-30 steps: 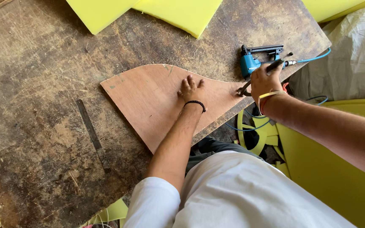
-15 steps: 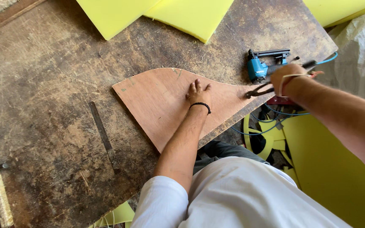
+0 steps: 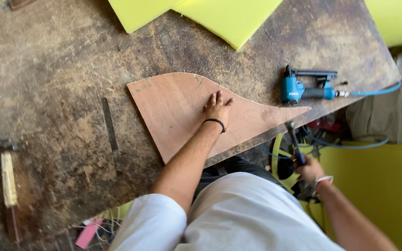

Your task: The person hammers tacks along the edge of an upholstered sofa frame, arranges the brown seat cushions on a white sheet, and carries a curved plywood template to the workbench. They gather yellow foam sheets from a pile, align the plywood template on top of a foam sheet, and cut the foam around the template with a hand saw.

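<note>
The left hand (image 3: 217,110) lies flat, fingers spread, on the curved brown plywood panel (image 3: 182,111) at the worn wooden workbench's (image 3: 56,83) near edge. The right hand (image 3: 310,171), below that edge, is clenched on a dark-handled tool (image 3: 295,142). The panel is bare, with nothing fixed to it yet.

Soft, even daylight fills the scene, bright without harsh contrast. The yellow foam sheets (image 3: 229,18) at the top edge are the brightest patches and look nearly washed out. Shadows are faint: a thin one hugs the left hand (image 3: 217,110) on the plywood panel (image 3: 182,111). The right hand (image 3: 310,171) and its tool are smeared by motion (the tool's tip especially). The workbench (image 3: 47,93) grain is sharp in the centre and softens toward the left edge.
</note>
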The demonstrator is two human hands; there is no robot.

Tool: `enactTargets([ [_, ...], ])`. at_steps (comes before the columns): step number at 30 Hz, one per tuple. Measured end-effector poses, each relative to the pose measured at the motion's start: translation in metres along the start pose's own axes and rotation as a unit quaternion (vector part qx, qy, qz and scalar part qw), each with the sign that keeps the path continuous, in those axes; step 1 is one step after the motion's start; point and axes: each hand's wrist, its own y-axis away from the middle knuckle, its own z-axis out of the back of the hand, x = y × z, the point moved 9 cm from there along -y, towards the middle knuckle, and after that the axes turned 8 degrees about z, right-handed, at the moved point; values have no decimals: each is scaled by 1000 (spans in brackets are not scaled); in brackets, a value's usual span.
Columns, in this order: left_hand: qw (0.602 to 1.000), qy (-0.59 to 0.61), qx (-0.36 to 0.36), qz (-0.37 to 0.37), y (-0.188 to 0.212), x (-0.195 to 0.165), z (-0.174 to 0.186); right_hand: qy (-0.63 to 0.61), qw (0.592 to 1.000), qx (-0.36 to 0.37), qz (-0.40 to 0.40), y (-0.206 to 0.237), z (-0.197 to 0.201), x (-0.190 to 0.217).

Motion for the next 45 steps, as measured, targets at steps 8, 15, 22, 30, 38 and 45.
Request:
enactTargets([
  [8, 796, 601, 38, -66, 38, 75, -30, 289, 868, 176, 362, 15, -90, 158],
  [15, 353, 935, -18, 38, 144, 178, -98, 565, 616, 268, 479, 82, -230, 305],
  [22, 226, 963, -93, 110, 179, 245, -206, 670, 459, 250, 526, 79, -301, 372],
  [30, 598, 668, -373, 240, 230, 306, -156, 752, 279, 72, 593, 68, -375, 456],
  [38, 902, 306, -249, 175, 184, 260, -101, 815, 126, -21, 565, 113, -433, 464],
  [45, 938, 245, -172, 173, 191, 260, -95, 880, 158, 66, 444, 125, -452, 468],
])
